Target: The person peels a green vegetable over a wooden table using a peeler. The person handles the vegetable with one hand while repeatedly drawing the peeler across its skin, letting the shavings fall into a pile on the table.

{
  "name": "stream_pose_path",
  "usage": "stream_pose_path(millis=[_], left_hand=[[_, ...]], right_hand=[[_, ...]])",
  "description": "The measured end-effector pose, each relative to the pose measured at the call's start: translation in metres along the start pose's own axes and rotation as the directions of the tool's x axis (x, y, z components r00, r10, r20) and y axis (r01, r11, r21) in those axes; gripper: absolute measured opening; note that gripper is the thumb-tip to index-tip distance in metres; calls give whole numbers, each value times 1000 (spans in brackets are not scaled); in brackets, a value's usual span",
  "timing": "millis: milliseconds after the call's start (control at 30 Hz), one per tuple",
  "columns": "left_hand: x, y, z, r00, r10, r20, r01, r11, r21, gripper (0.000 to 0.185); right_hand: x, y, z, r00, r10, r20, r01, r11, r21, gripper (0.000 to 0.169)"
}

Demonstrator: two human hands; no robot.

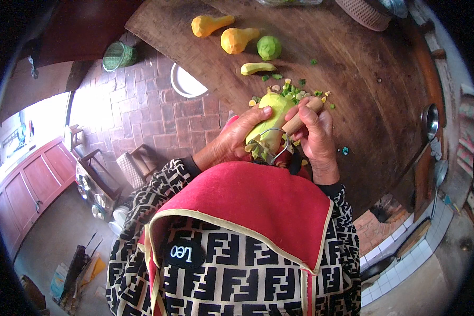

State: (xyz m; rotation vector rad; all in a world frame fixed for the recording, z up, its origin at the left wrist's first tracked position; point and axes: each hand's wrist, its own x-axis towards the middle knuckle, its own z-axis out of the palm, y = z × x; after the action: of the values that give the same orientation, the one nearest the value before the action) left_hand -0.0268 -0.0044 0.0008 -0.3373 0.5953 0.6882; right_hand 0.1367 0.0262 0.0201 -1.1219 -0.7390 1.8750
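My left hand (247, 128) grips a pale green peeled squash (278, 103), thumb along its upper side. In my right hand (319, 132) is a wooden-handled peeler (302, 117), its curved metal frame lying against the squash's near end. Strips of peel (262, 150) hang there, close to the red apron (245, 189). Cut green and yellow scraps (294, 93) lie just beyond on the wooden table (359, 63). Farther off sit two orange peeled squashes (209, 25), a round green peeled one (269, 47) and a slim pale yellow piece (257, 68).
A pinkish woven basket (365, 15) stands at the far right table edge. Metal ladles (430, 120) lie along the right side, near a tiled ledge with a dark pan (379, 268). On the brick floor at left are a white basin (185, 81), a green basket (118, 56) and chairs (136, 166).
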Motion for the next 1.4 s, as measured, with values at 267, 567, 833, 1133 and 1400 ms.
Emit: stream_pose_path(millis=[267, 567, 833, 1133, 1400], left_hand=[[-6, -4, 0, 999, -40, 17, 40, 998, -46, 44], [-7, -11, -11, 997, -39, 71, 38, 999, 21, 47], [-13, -16, -7, 994, -93, 51, 96, 994, -58, 54], [-9, -18, -11, 989, -81, 126, 78, 997, 27, 64], [-9, -16, -11, 982, -89, 169, 82, 995, 48, 67]], right_hand=[[-4, 7, -4, 1000, -11, -10, 12, 999, 39, 29], [-11, 9, -7, 999, 4, -32, -1, 996, 86, 26], [-15, 14, -7, 998, 14, -54, -9, 996, 91, 24], [-19, 17, -14, 992, 28, -125, -7, 986, 166, 22], [-18, 15, -15, 990, 17, -138, 3, 989, 148, 22]])
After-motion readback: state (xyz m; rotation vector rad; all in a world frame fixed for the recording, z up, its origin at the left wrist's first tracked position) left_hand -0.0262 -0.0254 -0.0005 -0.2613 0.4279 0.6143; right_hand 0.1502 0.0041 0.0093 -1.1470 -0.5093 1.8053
